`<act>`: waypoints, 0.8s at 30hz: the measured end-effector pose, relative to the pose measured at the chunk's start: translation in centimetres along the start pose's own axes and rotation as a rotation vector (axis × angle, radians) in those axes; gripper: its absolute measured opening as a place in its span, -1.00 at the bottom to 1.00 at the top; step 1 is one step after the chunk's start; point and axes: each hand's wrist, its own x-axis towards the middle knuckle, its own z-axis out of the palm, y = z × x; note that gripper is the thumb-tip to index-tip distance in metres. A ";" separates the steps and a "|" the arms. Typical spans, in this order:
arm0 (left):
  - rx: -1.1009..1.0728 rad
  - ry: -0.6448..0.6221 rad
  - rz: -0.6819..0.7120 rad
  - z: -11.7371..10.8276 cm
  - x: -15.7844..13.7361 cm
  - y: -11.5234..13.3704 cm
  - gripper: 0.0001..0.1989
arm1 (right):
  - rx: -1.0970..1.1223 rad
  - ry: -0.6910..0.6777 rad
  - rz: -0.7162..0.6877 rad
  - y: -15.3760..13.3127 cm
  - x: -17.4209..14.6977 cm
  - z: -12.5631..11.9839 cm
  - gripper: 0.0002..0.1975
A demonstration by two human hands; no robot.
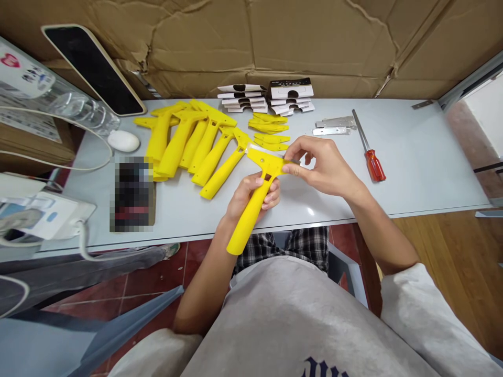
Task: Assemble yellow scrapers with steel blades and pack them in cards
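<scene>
One yellow scraper [255, 199], long axis diagonal, handle [244, 228] toward lower left.

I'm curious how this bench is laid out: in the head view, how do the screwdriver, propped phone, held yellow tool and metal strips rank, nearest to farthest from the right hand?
From the right hand:
1. Yellow tool: touching the hand.
2. Metal strips: just beyond, toward the back.
3. Screwdriver: off to the right.
4. Propped phone: far left, back.

Left fingers [272, 198] curled — right fingers [297, 148] in pinch.
</scene>
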 end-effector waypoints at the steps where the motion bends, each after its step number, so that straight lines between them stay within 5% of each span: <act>1: 0.001 -0.002 0.002 0.0 0.0 0.0 -0.60 | 0.022 0.006 0.013 0.1 0.0 0.0 -0.36; 9: 0.005 0.001 0.004 -0.1 -0.1 -0.1 -0.63 | 0.183 0.041 0.092 0.6 0.1 0.4 -0.20; 24: 0.040 -0.011 -0.030 -0.3 0.1 -0.2 -0.66 | 0.221 0.044 0.109 0.8 -0.2 0.4 -0.22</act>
